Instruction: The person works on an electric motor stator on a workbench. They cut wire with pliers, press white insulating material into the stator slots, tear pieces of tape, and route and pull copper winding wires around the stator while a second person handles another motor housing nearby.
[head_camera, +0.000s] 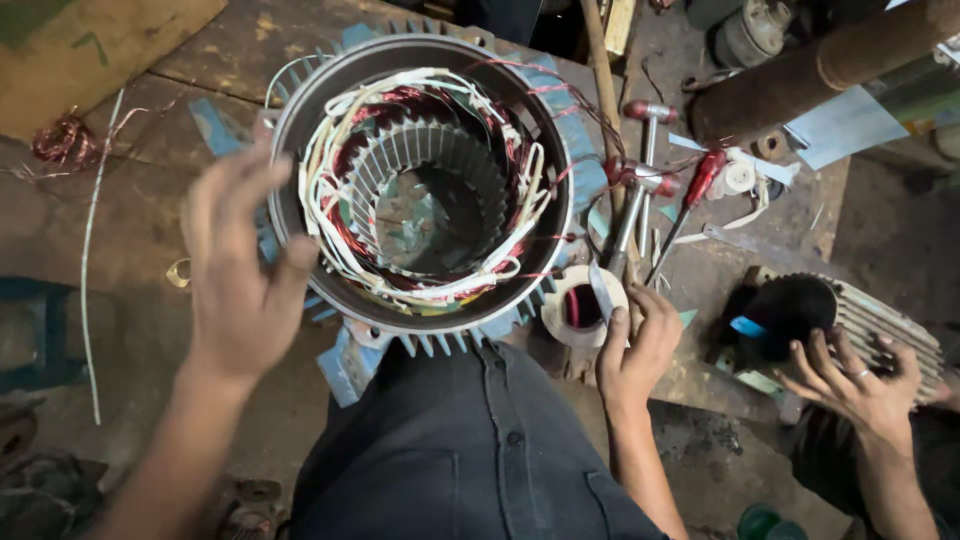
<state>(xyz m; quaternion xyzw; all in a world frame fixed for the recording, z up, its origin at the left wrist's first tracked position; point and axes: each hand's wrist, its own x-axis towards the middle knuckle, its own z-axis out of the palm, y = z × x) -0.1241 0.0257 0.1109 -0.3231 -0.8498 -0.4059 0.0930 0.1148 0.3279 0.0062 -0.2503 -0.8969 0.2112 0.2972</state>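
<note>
One large round motor stator (425, 185), a grey metal housing with blue cooling fins outside, a ring of slotted steel teeth inside and copper-red windings laced with white and cream sleeved wires, stands on end in the middle of the worn brown wooden desk (130, 200), bore facing up, directly in front of the person's dark buttoned shirt (470, 450).

Left hand (235, 270): fingers spread and loosely curved, blurred, against the left outer rim of the stator; whether it actually grips the rim cannot be told. Holds nothing else.

Right hand (635, 345): fingers drawn together, pinching a thin flat pale strip (601, 292) that stands over one roll of white tape (578, 305), just right of the stator's lower edge.

Tools right of the stator, counted: two steel-headed hammers (645, 150), lying close together, and one red-handled screwdriver (690, 200) beside them. One long wooden stick (603, 90) runs past the stator's right rim. One rusty brown pipe (810, 75) crosses the upper right corner.

Left side: one small coil of copper wire (62, 140) and one loose white wire (88, 270) on the desk, well apart from the stator.

Lower right: one second, smaller finned grey motor body (850, 320) with a dark bore; another person's hand (855, 385), wearing a ring, rests spread on it.
</note>
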